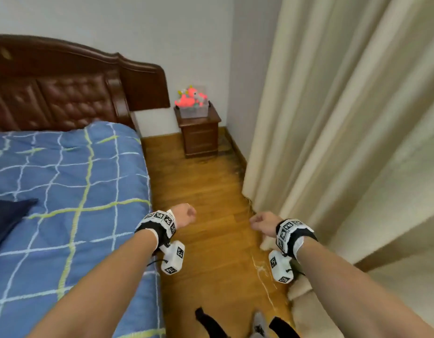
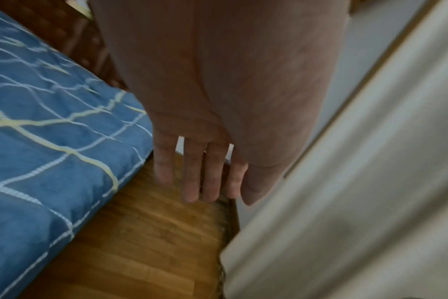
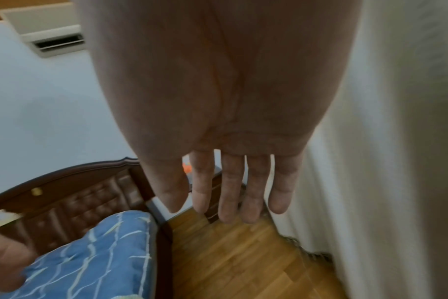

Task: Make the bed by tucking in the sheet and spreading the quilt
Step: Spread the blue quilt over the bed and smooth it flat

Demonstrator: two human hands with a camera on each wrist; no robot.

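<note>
— Where is the quilt [image 1: 72, 181] lying from the hands?

— It is lying off to the person's left, covering the bed, its long axis running toward the headboard [image 1: 64, 93]. Both hands are hanging over the floor [image 1: 206, 191] in the aisle beside it.

— Which hand is sitting nearer?

— The left hand [image 1: 184, 215], just beside the quilt's edge; the right hand [image 1: 263, 224] is hovering by the curtain [image 1: 345, 118].

— Holding anything?

— Nothing; the wrist views are showing the fingers [image 2: 191, 178] of both loosely extended and empty.

Wood floor [image 1: 211, 191], nightstand [image 1: 200, 132], beige curtains [image 1: 332, 118].
</note>
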